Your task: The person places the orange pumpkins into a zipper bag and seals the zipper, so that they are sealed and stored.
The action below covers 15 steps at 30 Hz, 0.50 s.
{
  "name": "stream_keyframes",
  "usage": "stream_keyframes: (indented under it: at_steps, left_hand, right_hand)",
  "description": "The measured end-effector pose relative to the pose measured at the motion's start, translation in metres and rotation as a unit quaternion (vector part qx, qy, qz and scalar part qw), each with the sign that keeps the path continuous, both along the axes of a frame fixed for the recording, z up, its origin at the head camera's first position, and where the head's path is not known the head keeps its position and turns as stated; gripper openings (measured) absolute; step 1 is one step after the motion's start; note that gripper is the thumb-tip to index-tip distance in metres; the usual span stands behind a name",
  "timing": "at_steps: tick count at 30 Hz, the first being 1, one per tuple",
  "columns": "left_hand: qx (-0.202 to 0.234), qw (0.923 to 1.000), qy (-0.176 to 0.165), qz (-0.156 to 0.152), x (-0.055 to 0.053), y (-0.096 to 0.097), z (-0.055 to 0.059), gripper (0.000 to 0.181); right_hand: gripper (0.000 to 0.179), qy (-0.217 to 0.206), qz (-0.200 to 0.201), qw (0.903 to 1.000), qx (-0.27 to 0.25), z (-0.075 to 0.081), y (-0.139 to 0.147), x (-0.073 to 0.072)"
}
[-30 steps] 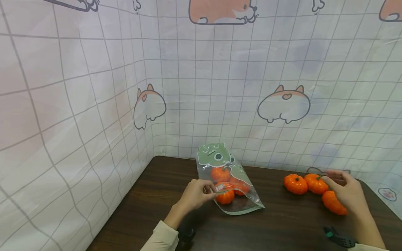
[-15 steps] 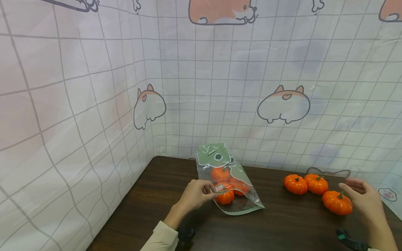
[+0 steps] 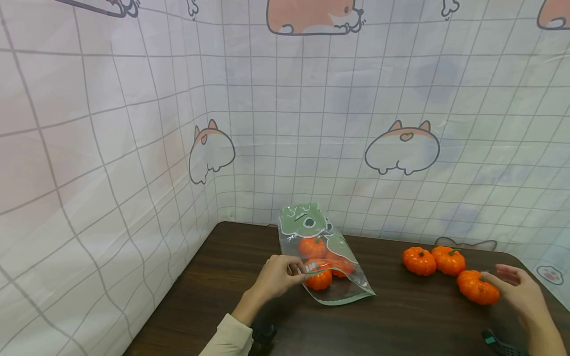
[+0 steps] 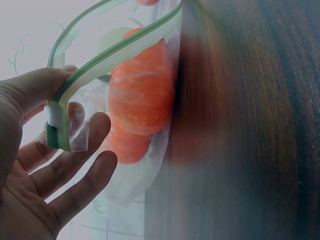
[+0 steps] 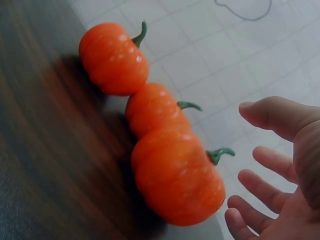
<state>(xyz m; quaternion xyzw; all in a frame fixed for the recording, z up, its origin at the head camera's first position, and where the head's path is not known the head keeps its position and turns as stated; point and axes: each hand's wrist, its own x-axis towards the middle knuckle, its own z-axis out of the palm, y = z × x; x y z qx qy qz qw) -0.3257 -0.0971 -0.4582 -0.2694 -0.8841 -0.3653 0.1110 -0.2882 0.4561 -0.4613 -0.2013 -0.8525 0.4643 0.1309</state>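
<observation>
My left hand [image 3: 278, 276] pinches the mouth of a clear zip bag [image 3: 307, 221] printed with a green cartoon creature. In the left wrist view, thumb and fingers grip the green zip strip [image 4: 120, 47] at its corner, by a white slider [image 4: 55, 114], and the mouth gapes. Several small orange pumpkins [image 4: 142, 87] are inside the bag. Over at the right, my right hand [image 3: 523, 291] hovers beside the nearest loose pumpkin [image 3: 476, 289], thumb overlapping it in the head view. The right wrist view shows its fingers spread and apart from this pumpkin's green stem [image 5: 220, 154].
Two more pumpkins, one on the left [image 3: 419, 261] and one beside it [image 3: 448, 261], sit side by side near the back of the dark wooden table [image 3: 387, 321]. A white grid-patterned cloth [image 3: 311, 123] hangs behind and along the left side.
My right hand has moved right and toward me from above the pumpkins, then slightly back left to the nearest one. The left hand and bag have stayed put.
</observation>
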Motion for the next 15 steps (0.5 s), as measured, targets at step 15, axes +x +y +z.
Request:
stream_keyframes:
  at_steps: [15]
  left_hand:
    - [0.0,1.0,-0.001,0.0,0.0,0.0,0.0,0.01]
  right_hand:
    - [0.085,-0.057,0.059,0.9965,-0.017,-0.02,0.011,-0.002]
